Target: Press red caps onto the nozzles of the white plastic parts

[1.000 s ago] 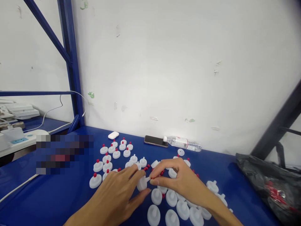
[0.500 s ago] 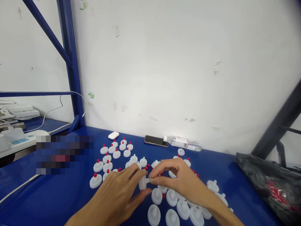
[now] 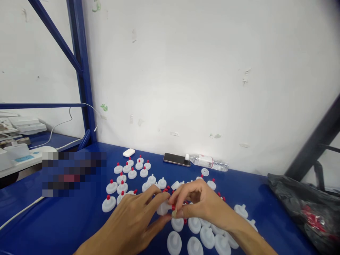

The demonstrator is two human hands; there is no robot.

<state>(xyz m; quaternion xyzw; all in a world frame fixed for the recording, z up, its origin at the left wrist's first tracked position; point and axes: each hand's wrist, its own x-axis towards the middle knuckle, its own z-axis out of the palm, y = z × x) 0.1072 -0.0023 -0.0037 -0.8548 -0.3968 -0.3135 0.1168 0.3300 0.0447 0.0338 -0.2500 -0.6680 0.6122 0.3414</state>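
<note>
My left hand [image 3: 135, 216] is closed around a translucent white nozzle lid [image 3: 162, 209], its spout turned to the right. Thumb and fingers of my right hand [image 3: 204, 202] pinch a small red tip cap [image 3: 173, 207] at the end of that spout; whether it is seated is hidden by the fingers. Under and beside my right hand lie several white lids without red tips, such as a bare lid [image 3: 174, 242]. Left of my hands stand several lids with red tips, among them a capped lid [image 3: 108, 203]. Loose red caps [image 3: 166, 190] lie between and behind my hands.
Along the wall lie a phone [image 3: 176, 159], a plastic bottle [image 3: 207, 161] and a white case [image 3: 129, 152]. A black bag [image 3: 294, 209] sits at the right. A power strip [image 3: 34, 156] and a blue post [image 3: 86, 88] stand left.
A red cap now shows between my right fingers at the lid's spout, where the spout's bare end was visible before. My right fingertips have shifted slightly toward me.
</note>
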